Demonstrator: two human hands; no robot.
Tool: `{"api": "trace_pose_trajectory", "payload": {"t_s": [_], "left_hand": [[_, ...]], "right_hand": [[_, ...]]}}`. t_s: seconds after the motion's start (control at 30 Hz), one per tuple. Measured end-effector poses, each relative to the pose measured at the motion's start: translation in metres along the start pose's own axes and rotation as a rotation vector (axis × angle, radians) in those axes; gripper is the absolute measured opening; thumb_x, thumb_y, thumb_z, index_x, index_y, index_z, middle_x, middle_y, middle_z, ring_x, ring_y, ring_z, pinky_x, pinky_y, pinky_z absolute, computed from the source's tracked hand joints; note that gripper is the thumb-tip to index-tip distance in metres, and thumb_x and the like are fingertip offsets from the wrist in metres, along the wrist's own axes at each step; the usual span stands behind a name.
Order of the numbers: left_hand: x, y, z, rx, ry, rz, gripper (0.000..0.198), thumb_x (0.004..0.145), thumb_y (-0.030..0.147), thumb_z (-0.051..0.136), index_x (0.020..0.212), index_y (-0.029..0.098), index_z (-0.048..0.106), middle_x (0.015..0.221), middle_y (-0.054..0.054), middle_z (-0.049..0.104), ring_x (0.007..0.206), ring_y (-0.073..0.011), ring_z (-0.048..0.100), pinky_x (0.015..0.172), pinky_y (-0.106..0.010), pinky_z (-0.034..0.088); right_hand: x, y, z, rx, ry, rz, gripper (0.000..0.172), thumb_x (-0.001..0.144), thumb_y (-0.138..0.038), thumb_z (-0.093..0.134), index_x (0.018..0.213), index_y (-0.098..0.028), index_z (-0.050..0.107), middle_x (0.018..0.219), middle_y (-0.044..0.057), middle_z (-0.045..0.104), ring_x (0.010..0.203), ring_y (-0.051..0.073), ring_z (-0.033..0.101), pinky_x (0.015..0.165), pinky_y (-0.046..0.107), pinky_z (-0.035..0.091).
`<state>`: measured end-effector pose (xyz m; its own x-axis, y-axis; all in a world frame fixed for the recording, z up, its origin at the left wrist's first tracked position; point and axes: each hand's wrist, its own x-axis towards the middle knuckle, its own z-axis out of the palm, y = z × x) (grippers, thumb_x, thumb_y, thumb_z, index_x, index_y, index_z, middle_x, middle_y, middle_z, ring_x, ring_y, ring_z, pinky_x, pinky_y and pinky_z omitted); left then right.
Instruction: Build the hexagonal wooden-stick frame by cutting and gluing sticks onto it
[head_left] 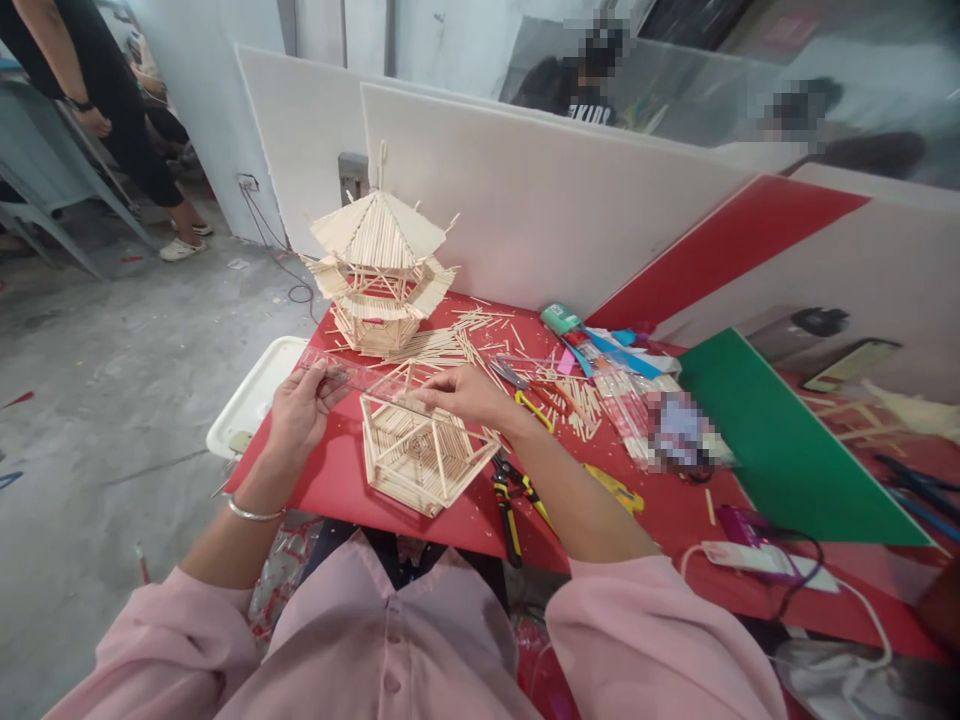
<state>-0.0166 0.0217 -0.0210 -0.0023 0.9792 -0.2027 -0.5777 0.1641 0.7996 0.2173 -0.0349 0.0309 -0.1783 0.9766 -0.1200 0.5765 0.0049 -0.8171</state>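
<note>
A clear plastic ruler (pixel 367 381) stretches between my two hands above the near edge of the red table. My left hand (pixel 300 405) is closed in a pinch at the ruler's left end. The fingers of my right hand (pixel 461 392) are bent together at its other end, over the rim of a stick frame; the exact contact is partly hidden. This six-sided open frame of thin wooden sticks (pixel 420 455) rests on the table below, with a layered stick base. Behind it stands a tiered wooden-stick pagoda model (pixel 379 260) with a pointed roof.
Loose sticks (pixel 450 345) lie around the pagoda. Scissors (pixel 510 374), black-yellow pliers (pixel 507 515) and a yellow cutter (pixel 615 488) are right of the frame. Further right are packaged sticks (pixel 622 405), a green board (pixel 780 450) and a power strip (pixel 765 565). White boards (pixel 525 190) stand behind.
</note>
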Motion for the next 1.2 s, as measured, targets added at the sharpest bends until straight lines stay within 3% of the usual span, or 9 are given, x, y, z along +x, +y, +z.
{"api": "trace_pose_trajectory", "payload": {"t_s": [0.3, 0.5, 0.7, 0.93, 1.2], "left_hand": [[-0.001, -0.001, -0.002, 0.012, 0.007, -0.001, 0.014, 0.081, 0.021, 0.070, 0.069, 0.015, 0.064, 0.066, 0.000, 0.069, 0.058, -0.0109, 0.067, 0.063, -0.025, 0.060], [-0.005, -0.004, -0.004, 0.109, -0.042, -0.022, 0.019, 0.074, 0.030, 0.077, 0.072, 0.015, 0.067, 0.071, -0.001, 0.070, 0.059, -0.0105, 0.066, 0.051, -0.018, 0.054], [-0.012, -0.008, -0.001, 0.243, -0.089, -0.048, 0.018, 0.070, 0.029, 0.079, 0.071, 0.013, 0.070, 0.066, -0.003, 0.069, 0.054, -0.0086, 0.061, 0.043, -0.015, 0.045], [-0.012, -0.010, -0.003, 0.247, -0.121, -0.066, 0.020, 0.067, 0.028, 0.081, 0.064, 0.014, 0.068, 0.058, -0.001, 0.063, 0.048, -0.0070, 0.054, 0.041, -0.015, 0.040], [-0.013, -0.011, -0.004, 0.257, -0.128, -0.087, 0.022, 0.063, 0.029, 0.082, 0.061, 0.014, 0.065, 0.057, 0.000, 0.060, 0.048, -0.0064, 0.052, 0.042, -0.015, 0.040]], "right_hand": [[0.004, 0.013, 0.007, 0.039, 0.037, -0.025, 0.036, 0.080, -0.049, 0.062, 0.084, -0.017, 0.078, 0.064, -0.001, 0.066, 0.057, 0.010, 0.050, 0.055, 0.023, 0.034], [0.006, 0.017, 0.010, 0.071, 0.059, -0.031, 0.036, 0.079, -0.049, 0.063, 0.084, -0.017, 0.078, 0.065, 0.000, 0.068, 0.058, 0.011, 0.053, 0.056, 0.024, 0.036], [0.004, 0.015, 0.011, 0.080, 0.079, -0.022, 0.034, 0.078, -0.048, 0.064, 0.082, -0.018, 0.078, 0.064, 0.000, 0.068, 0.057, 0.011, 0.052, 0.055, 0.024, 0.035], [0.003, 0.014, 0.011, 0.063, 0.075, -0.022, 0.034, 0.078, -0.048, 0.063, 0.077, -0.017, 0.077, 0.061, -0.001, 0.065, 0.053, 0.009, 0.047, 0.053, 0.023, 0.032], [0.003, 0.014, 0.012, 0.098, 0.087, -0.018, 0.034, 0.077, -0.049, 0.065, 0.076, -0.018, 0.077, 0.064, 0.000, 0.067, 0.057, 0.011, 0.052, 0.055, 0.024, 0.035]]}}
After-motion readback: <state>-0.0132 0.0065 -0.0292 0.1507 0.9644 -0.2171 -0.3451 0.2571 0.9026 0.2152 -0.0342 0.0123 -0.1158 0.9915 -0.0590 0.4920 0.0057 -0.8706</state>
